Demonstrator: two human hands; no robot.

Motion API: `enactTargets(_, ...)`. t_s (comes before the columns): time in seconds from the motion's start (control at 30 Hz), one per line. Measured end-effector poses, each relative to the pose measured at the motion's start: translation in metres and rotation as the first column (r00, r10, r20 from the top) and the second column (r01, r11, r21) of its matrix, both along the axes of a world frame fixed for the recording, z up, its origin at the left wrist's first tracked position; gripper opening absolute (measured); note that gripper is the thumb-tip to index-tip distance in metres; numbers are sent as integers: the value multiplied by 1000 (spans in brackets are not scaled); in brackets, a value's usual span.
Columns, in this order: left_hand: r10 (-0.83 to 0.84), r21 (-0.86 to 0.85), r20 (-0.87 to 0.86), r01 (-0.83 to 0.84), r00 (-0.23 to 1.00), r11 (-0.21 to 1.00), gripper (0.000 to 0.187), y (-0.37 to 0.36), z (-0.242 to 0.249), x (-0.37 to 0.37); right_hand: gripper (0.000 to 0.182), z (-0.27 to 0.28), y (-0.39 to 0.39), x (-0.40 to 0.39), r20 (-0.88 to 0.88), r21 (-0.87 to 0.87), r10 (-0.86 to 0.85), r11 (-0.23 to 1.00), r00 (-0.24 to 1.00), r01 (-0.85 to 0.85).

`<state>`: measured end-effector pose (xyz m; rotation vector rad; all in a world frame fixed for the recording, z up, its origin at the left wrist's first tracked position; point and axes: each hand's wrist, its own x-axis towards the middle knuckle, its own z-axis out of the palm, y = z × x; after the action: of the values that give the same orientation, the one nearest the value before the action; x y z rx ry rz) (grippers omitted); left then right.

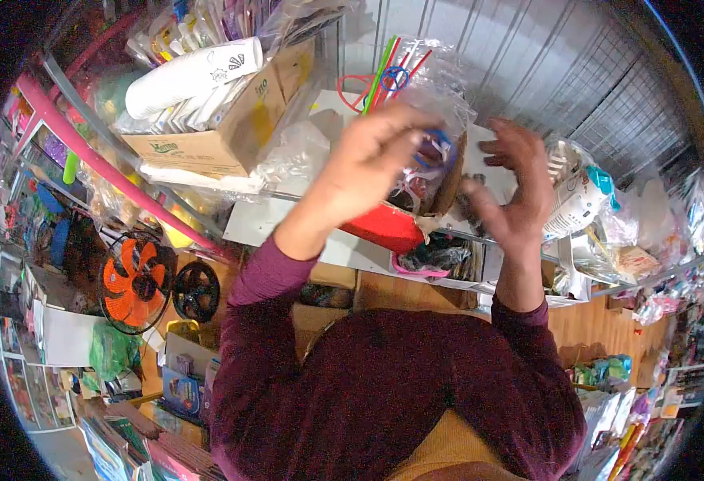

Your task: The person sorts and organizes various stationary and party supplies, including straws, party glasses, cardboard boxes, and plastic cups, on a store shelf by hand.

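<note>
My left hand (pixel 372 160) is raised over the box, its fingers bent and apart, somewhat blurred. Just beyond its fingertips is a blue ring-shaped item (pixel 451 158); I see no firm grip on it. Opposite, my right hand (pixel 520 188) hangs in the air with fingers spread and nothing visible in them. Between and below the hands stands an open box with a red side (pixel 392 230), holding clear plastic packaging. Behind my left hand, green and red sticks (pixel 382 74) stand up beside a blue looped item (pixel 394 78).
At left, a cardboard box (pixel 184 152) of packets carries a white patterned roll (pixel 196 76). A white-and-teal package (pixel 580 200) lies right of my right hand. Below the shelf (pixel 264 232) sits a pink-rimmed container (pixel 424 268). An orange-bladed fan (pixel 134 280) stands lower left.
</note>
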<state>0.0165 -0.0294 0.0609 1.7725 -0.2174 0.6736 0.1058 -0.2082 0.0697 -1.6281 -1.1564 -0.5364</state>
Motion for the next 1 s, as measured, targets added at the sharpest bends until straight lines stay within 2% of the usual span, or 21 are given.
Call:
enactTargets(0.07,-44,133,-22,47,999,990,22,-19,-12,10,48,8,8,-15,338,-126,107,990,935,-68)
enactTargets(0.1,23,-98,114,-12,993,995,9,-37,-16,14,48,3,8,-13,339,-127,105,990,935,-65)
enactTargets(0.17,-90,-230,-52,76,995,970,8,-35,-14,7,46,-12,9,-8,378,-126,74,992,923,-28)
enactTargets(0.2,-89,-229,-44,77,995,970,8,-34,-13,6,41,-10,10,-13,317,-95,78,994,945,-50)
enactTargets(0.27,-171,-202,-115,146,978,968,21,-33,-13,3,40,-10,7,-11,337,-87,72,995,939,-45)
enactTargets(0.3,-172,-203,-114,147,978,968,21,-30,-10,1,39,-11,5,-10,349,-76,63,996,935,-39)
enactTargets(0.37,-201,3,-2,201,980,980,21,-20,-1,0,37,-17,-2,0,285,-45,32,999,958,-20)
enactTargets(0.4,-59,103,-13,60,998,993,21,-5,7,1,36,-19,-6,3,219,-12,3,1000,976,0)
enactTargets(0.43,156,210,97,-173,983,962,25,15,10,9,36,-20,-9,4,218,-11,1,1000,976,2)
enactTargets(0.47,346,286,227,-402,910,870,30,35,11,19,34,-20,-12,4,145,12,-28,1000,989,27)
enactTargets(0.5,344,288,227,-400,911,870,30,55,7,31,33,-21,-15,4,70,35,-56,998,996,54)
enactTargets(0.57,504,545,33,-438,863,715,48,85,-9,55,31,-29,-17,4,53,42,-50,998,997,48)
enactTargets(0.6,502,546,36,-438,864,714,48,87,-10,61,30,-33,-17,4,56,32,-26,999,998,25)
enactTargets(0.67,618,726,-205,-306,759,616,67,89,-8,73,29,-36,-16,5,135,28,14,999,991,-18)
enactTargets(0.7,615,729,-197,-305,764,613,67,92,-8,78,29,-38,-16,4,139,36,7,999,990,-12)
enactTargets(0.77,396,439,-301,-243,868,865,75,98,-11,87,28,-41,-18,2,73,8,10,1000,997,-11)
enactTargets(0.8,300,325,-363,-182,882,928,73,105,-13,92,27,-40,-20,3,138,11,5,1000,990,-7)
enactTargets(0.83,295,326,-359,-178,885,929,73,119,-18,100,27,-41,-22,3,142,12,-1,1000,990,-1)
enactTargets(0.9,63,328,-237,19,969,944,66,151,-25,116,25,-46,-26,5,102,18,9,1000,995,-10)
enactTargets(0.97,61,392,-249,43,966,919,62,160,-25,127,24,-52,-27,6,61,25,11,1000,998,-12)
enactTargets(1.0,147,543,-288,35,946,839,59,158,-24,130,23,-54,-28,5,20,29,16,999,1000,-17)
